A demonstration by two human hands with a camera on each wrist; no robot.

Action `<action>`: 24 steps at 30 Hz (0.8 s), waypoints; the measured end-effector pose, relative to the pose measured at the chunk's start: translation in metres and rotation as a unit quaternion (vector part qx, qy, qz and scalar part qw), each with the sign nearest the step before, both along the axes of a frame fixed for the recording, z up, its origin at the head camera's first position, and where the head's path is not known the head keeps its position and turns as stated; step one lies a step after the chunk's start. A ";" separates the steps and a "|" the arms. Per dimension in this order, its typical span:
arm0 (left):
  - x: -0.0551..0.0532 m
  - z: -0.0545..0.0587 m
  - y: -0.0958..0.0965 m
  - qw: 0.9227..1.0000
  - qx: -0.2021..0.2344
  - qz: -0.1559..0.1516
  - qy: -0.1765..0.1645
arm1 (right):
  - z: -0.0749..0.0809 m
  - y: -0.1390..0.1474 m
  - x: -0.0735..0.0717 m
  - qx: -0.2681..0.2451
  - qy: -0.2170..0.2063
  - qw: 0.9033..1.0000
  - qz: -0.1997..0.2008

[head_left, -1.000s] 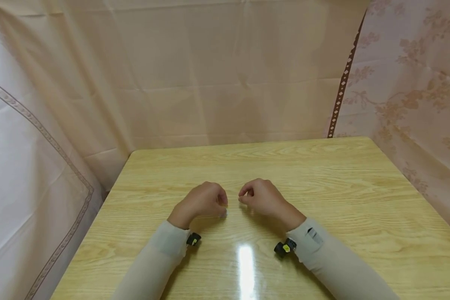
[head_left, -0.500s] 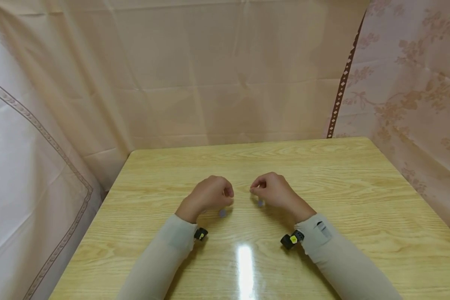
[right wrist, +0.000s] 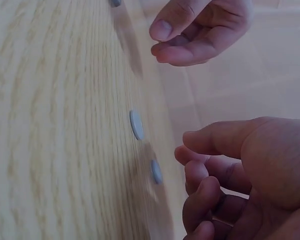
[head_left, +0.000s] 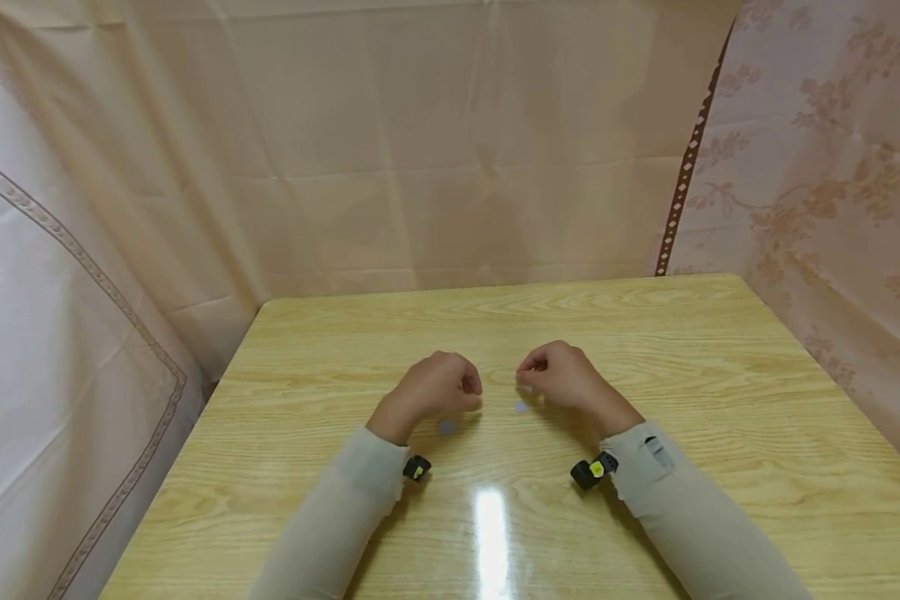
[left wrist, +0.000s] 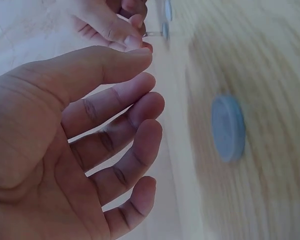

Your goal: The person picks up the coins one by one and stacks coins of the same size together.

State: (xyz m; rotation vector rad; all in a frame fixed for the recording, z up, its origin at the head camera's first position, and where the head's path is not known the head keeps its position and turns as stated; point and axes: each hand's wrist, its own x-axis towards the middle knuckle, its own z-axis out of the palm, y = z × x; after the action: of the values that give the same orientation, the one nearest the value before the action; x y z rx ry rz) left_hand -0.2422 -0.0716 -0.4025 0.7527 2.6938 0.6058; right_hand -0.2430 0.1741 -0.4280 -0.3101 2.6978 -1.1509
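Three small grey-blue discs lie flat on the wooden table. In the head view one disc point(head_left: 446, 427) is just below my left hand point(head_left: 437, 385), which hovers with loosely curled fingers. The left wrist view shows that disc point(left wrist: 228, 128) large beside my left hand point(left wrist: 90, 130), whose fingers hold nothing. My right hand point(head_left: 562, 377) is above the other two: a disc point(head_left: 521, 407) and a partly covered disc point(head_left: 527, 389). Seen from the right wrist, thumb and index finger of my right hand point(right wrist: 240, 175) are close together with nothing visible between them, apart from the discs point(right wrist: 136, 125).
The wood-grain table point(head_left: 645, 350) has a bright light reflection point(head_left: 492, 533) near its front. Beige cloth point(head_left: 450, 150) hangs behind it, with floral cloth point(head_left: 832, 167) on the right. Each sleeve carries a black wrist camera point(head_left: 417, 468).
Both hands have shifted to the right, the right one also slightly farther away. Discs formerly at or under the hands now show on the table, two by the right hand and one by the left.
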 end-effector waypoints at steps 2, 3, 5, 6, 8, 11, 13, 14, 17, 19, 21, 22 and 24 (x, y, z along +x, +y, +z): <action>0.000 -0.001 0.004 1.000 -0.004 -0.005 0.003 | 0.000 0.002 -0.001 0.000 -0.002 1.000 0.004; 0.000 -0.002 0.005 1.000 -0.007 -0.007 0.006 | 0.000 0.003 -0.001 0.001 -0.003 1.000 0.006; -0.001 -0.002 0.009 1.000 -0.010 -0.012 0.010 | 0.000 0.005 -0.003 0.004 -0.004 1.000 0.010; -0.001 -0.003 0.011 1.000 -0.011 -0.014 0.012 | -0.001 0.006 -0.003 0.005 -0.006 1.000 0.012; -0.001 -0.003 0.014 1.000 -0.013 -0.017 0.017 | -0.001 0.009 -0.004 0.007 -0.011 1.000 0.022; -0.004 -0.005 0.019 0.999 -0.017 -0.020 0.023 | -0.002 0.011 -0.005 -0.003 -0.027 0.998 0.049; -0.006 -0.006 0.023 0.999 -0.025 -0.021 0.028 | -0.002 0.012 -0.004 -0.006 -0.033 0.997 0.074; -0.008 -0.006 0.026 0.999 -0.029 -0.022 0.030 | -0.003 0.012 -0.004 -0.007 -0.035 0.996 0.086; -0.013 -0.008 0.033 0.998 -0.048 -0.023 0.036 | -0.003 0.011 -0.004 -0.004 -0.034 0.993 0.112; -0.016 -0.008 0.037 0.997 -0.062 -0.025 0.038 | -0.004 0.011 -0.004 0.001 -0.033 0.993 0.116; -0.019 -0.009 0.041 0.996 -0.075 -0.026 0.038 | -0.005 0.011 -0.004 0.008 -0.033 0.992 0.118; -0.020 -0.009 0.042 0.996 -0.079 -0.026 0.036 | -0.005 0.011 -0.004 0.012 -0.033 0.992 0.117; -0.022 -0.010 0.046 0.995 -0.086 -0.028 0.037 | -0.004 0.012 -0.004 0.020 -0.034 0.993 0.116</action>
State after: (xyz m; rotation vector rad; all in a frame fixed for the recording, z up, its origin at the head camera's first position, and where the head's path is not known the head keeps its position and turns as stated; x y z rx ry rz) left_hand -0.2643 -0.0260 -0.4124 0.8147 2.7372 0.3349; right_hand -0.2467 0.1866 -0.4324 -0.5506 2.5422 -1.0207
